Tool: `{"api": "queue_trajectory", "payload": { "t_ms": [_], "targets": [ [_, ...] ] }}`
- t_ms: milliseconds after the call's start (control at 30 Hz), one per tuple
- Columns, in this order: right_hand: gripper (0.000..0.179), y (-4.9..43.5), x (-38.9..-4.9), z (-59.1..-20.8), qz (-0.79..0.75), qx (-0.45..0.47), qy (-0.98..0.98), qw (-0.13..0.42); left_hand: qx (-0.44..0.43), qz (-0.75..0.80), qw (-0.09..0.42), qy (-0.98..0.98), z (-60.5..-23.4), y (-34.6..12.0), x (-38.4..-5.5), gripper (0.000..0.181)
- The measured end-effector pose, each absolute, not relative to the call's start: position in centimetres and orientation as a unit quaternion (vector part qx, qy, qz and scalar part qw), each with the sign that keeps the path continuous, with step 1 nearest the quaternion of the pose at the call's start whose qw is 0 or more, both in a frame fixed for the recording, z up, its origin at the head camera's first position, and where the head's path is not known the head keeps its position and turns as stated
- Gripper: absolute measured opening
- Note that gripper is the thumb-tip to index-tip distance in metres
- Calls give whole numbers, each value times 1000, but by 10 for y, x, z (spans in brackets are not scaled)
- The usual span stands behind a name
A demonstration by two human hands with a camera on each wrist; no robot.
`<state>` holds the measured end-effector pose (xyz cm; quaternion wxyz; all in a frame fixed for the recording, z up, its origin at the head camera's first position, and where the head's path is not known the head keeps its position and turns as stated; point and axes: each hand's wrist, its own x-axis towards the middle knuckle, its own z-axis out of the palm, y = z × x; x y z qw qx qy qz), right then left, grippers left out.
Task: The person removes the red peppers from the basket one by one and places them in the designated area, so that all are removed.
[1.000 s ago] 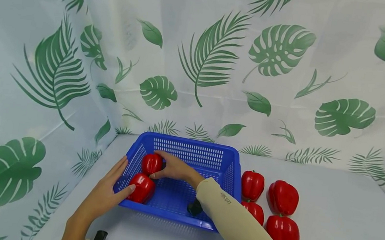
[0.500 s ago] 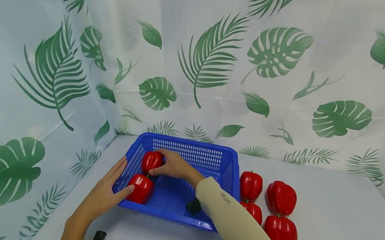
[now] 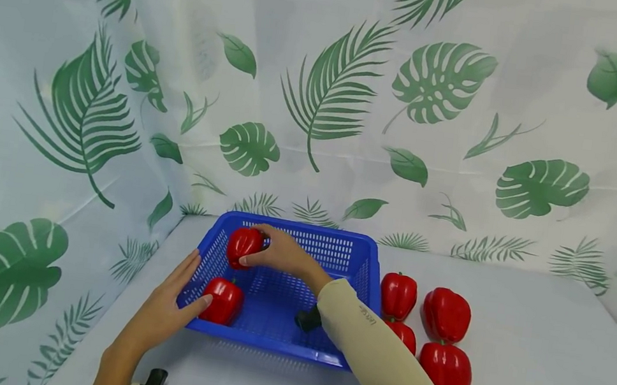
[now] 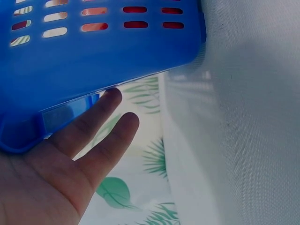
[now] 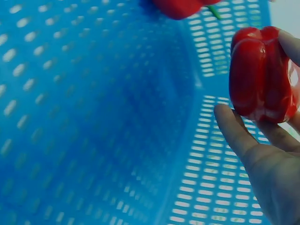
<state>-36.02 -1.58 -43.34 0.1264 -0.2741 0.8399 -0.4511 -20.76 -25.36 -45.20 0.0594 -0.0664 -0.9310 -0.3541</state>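
My right hand grips a red bell pepper over the back-left part of a blue perforated basket. In the right wrist view, fingers and thumb stand around that pepper, with the basket's slotted wall behind it. A second red bell pepper lies in the basket's front-left corner. My left hand rests at the basket's left side, thumb over the rim by the second pepper. In the left wrist view, two straight fingers extend beside the blue basket wall.
Several more red bell peppers stand on the white table right of the basket; one is partly behind the right sleeve. A leaf-patterned curtain closes off the back and left sides.
The right hand has raised its pepper from beside the second one, up and toward the back of the basket. The left hand stays at the basket's side.
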Motion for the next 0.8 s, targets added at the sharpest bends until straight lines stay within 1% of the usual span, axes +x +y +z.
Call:
{"api": "queue_trajectory", "payload": {
  "t_ms": [400, 633, 800],
  "targets": [
    [76, -11, -355, -417, -465, -272, 833, 128, -65, -356, 68, -930, -455, -255, -210, 91],
    [72, -4, -351, -410, -480, -269, 824, 134, -63, -360, 57, -929, -454, -255, -210, 91],
    [77, 6, -348, -403, -487, -260, 823, 132, -63, -358, 61, -930, -453, -255, -211, 89]
  ]
}}
